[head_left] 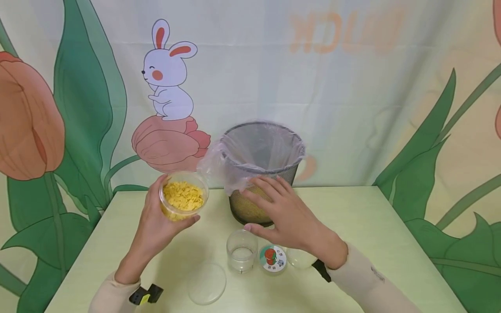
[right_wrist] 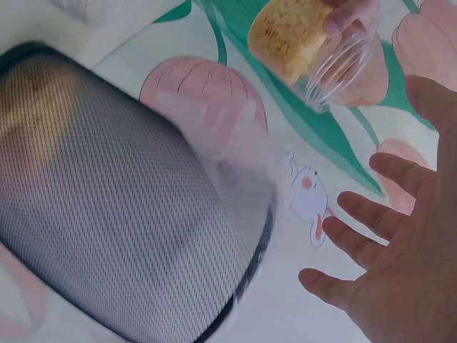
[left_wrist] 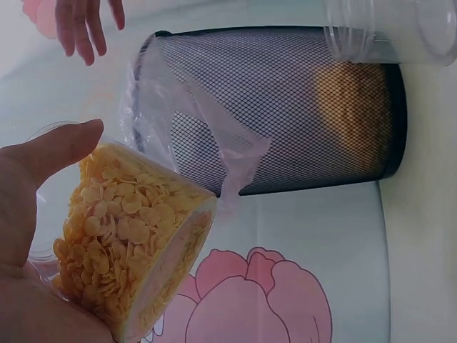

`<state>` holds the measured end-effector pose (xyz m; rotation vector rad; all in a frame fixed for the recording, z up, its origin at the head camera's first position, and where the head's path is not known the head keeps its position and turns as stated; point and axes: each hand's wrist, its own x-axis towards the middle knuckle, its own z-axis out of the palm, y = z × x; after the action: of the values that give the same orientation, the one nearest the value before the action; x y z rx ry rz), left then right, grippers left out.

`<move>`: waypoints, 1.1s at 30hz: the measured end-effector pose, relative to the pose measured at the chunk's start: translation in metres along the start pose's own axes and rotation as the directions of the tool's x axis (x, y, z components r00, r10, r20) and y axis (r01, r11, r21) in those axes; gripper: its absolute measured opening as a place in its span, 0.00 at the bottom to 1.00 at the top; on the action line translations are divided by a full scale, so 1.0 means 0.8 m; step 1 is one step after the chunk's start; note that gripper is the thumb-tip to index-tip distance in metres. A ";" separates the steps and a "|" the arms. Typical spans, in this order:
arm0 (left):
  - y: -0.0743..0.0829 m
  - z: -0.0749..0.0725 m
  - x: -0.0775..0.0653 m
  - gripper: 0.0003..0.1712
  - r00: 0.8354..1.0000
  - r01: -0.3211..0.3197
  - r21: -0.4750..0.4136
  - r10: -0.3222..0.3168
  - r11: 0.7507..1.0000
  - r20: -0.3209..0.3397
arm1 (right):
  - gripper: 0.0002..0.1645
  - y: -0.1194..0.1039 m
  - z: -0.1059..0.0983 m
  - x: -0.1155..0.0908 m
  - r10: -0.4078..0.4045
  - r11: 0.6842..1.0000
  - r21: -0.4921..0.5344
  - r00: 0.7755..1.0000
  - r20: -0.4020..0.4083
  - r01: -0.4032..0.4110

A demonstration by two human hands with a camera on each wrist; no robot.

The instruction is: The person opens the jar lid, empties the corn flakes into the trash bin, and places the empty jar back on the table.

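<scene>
My left hand [head_left: 150, 221] grips a clear plastic jar [head_left: 166, 206] of yellow flakes [head_left: 183, 195], thumb on the near side and fingers round the far side. The jar has no lid on and is tilted, its mouth facing the head camera. In the left wrist view, the flakes [left_wrist: 121, 229] show through its wall. My right hand [head_left: 287, 215] holds nothing. Its fingers are spread in front of a black mesh bin [head_left: 287, 176]; in the right wrist view they appear beyond the bin's rim. A thin plastic bag [head_left: 231, 174] lines the bin and hangs over its left side.
An uncapped clear jar [head_left: 242, 254] stands before the bin. Beside it lies a round lid with a tomato picture [head_left: 272, 258], and a clear disc [head_left: 299, 258] partly under my right wrist. Another clear lid [head_left: 206, 283] lies nearer. Yellowish contents [left_wrist: 353, 118] show through the bin's lower mesh.
</scene>
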<state>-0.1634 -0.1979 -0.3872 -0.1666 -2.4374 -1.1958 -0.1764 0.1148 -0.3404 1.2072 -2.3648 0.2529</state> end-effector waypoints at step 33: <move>0.043 0.000 0.048 0.69 0.988 -0.154 -0.008 0.153 0.988 -0.034 | 0.39 0.166 -0.057 0.034 0.346 0.936 0.076 0.938 -0.033 -0.343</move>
<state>-0.1884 -0.1796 -0.3461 -0.3291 -2.3432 -1.1348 -0.2818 0.1913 -0.2815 0.7964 -2.5345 0.4745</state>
